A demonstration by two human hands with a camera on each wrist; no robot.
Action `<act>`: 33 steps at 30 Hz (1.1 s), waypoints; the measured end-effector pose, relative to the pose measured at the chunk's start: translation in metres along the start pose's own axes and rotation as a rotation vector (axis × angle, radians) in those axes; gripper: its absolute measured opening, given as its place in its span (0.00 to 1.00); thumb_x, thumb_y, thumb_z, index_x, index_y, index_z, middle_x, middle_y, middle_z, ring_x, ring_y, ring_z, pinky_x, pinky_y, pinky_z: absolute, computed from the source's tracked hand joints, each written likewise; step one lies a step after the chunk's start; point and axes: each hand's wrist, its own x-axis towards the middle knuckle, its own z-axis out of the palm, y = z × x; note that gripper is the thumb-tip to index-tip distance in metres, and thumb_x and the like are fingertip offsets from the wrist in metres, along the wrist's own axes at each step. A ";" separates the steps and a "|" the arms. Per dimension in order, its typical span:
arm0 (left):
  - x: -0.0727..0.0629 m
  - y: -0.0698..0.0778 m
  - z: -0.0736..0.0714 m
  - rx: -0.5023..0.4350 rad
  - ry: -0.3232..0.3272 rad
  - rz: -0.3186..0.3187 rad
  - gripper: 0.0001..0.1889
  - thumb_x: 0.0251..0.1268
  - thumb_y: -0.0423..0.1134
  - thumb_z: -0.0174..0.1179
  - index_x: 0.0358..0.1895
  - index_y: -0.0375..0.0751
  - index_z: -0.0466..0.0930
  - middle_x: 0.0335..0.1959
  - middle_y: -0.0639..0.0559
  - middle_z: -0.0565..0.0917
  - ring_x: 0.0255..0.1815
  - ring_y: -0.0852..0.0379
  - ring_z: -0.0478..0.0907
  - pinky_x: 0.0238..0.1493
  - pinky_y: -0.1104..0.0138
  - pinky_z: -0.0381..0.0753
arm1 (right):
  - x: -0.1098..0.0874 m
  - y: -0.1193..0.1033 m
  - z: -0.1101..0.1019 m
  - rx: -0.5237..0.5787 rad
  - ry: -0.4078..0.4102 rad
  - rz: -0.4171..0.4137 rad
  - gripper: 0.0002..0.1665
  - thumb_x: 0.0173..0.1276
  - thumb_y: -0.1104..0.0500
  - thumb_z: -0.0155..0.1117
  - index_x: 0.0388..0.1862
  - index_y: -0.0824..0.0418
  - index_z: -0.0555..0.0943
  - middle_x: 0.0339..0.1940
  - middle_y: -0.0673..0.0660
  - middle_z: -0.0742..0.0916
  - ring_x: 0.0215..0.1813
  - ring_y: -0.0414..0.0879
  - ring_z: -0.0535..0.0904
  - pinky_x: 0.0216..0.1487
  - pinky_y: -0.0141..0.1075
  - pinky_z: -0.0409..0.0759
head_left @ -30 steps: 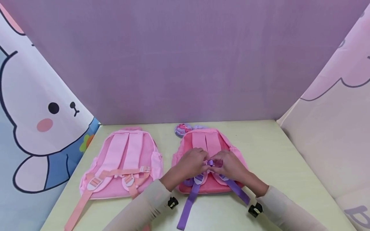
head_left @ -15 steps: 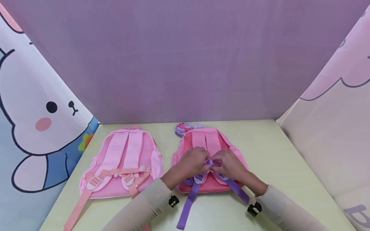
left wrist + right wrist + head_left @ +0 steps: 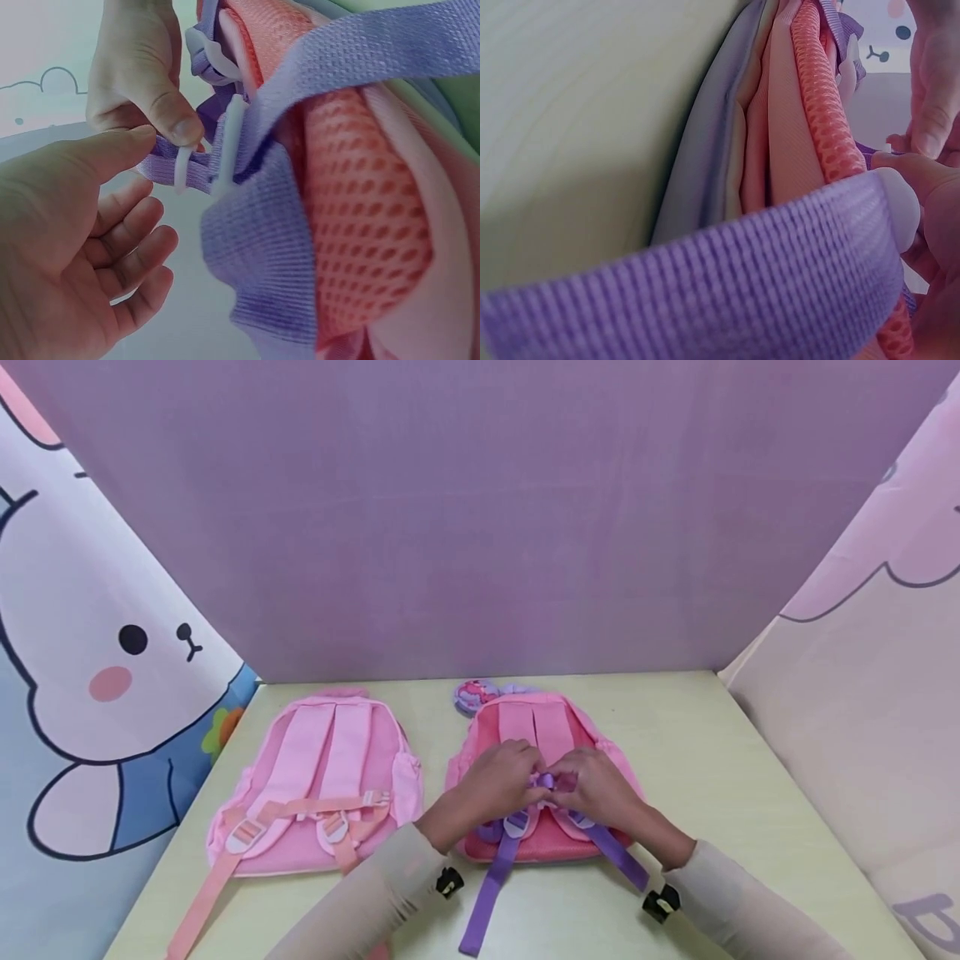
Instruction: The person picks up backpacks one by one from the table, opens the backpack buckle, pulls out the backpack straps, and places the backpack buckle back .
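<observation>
A pink and coral backpack [image 3: 525, 720] lies back-side up on the table, its shoulder straps facing me. Over its lower middle, my left hand [image 3: 498, 781] and right hand [image 3: 600, 787] meet and pinch a short purple webbing strap [image 3: 546, 781] between thumbs and fingers. In the left wrist view, a white plastic piece [image 3: 181, 169] sits on that strap beside the right thumb, and the left hand [image 3: 60, 247] has its other fingers loosely bent. Close up in the right wrist view is a purple strap tail [image 3: 727, 277]; my right hand [image 3: 939, 210] shows only in part.
Left of it lies a lighter pink backpack [image 3: 303, 752] with peach straps, its chest strap lying across. A round purple and pink pouch [image 3: 475, 695] sits behind the coral backpack. A purple panel [image 3: 480, 527] stands along the table's back edge, with printed panels either side.
Both hands stay in nearly the same place over the backpack. Their fingers and the purple strap shift only slightly; the backpacks have not moved.
</observation>
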 end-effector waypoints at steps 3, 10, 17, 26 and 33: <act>-0.002 -0.002 0.002 0.013 0.001 0.007 0.20 0.62 0.58 0.70 0.46 0.48 0.85 0.36 0.58 0.82 0.36 0.62 0.72 0.44 0.73 0.78 | 0.000 0.000 0.000 0.000 0.002 -0.008 0.13 0.53 0.54 0.83 0.34 0.57 0.89 0.29 0.47 0.90 0.36 0.42 0.80 0.41 0.34 0.78; -0.003 -0.004 0.007 0.023 0.016 0.005 0.16 0.64 0.56 0.69 0.43 0.48 0.85 0.34 0.58 0.82 0.35 0.62 0.72 0.43 0.71 0.78 | 0.000 0.002 0.002 0.008 0.005 -0.009 0.12 0.53 0.54 0.83 0.33 0.56 0.89 0.28 0.46 0.89 0.35 0.43 0.81 0.40 0.33 0.79; -0.001 -0.003 0.009 0.021 0.021 -0.005 0.14 0.65 0.53 0.69 0.44 0.47 0.86 0.34 0.57 0.83 0.35 0.62 0.72 0.43 0.73 0.79 | -0.001 0.002 0.003 0.012 -0.008 0.020 0.13 0.53 0.54 0.83 0.35 0.56 0.90 0.30 0.46 0.90 0.36 0.40 0.80 0.41 0.33 0.79; 0.001 -0.002 0.005 0.008 0.010 -0.001 0.15 0.65 0.53 0.69 0.46 0.47 0.87 0.35 0.58 0.84 0.35 0.63 0.73 0.43 0.74 0.79 | -0.001 0.003 0.002 0.017 -0.023 0.023 0.13 0.55 0.54 0.82 0.36 0.56 0.90 0.29 0.46 0.89 0.35 0.40 0.79 0.40 0.32 0.77; 0.002 -0.001 0.002 -0.005 0.017 -0.002 0.15 0.65 0.53 0.69 0.46 0.48 0.88 0.36 0.58 0.85 0.35 0.63 0.73 0.41 0.74 0.78 | -0.001 0.002 0.002 0.007 -0.022 0.027 0.12 0.54 0.54 0.82 0.36 0.56 0.90 0.29 0.46 0.89 0.35 0.39 0.78 0.39 0.32 0.76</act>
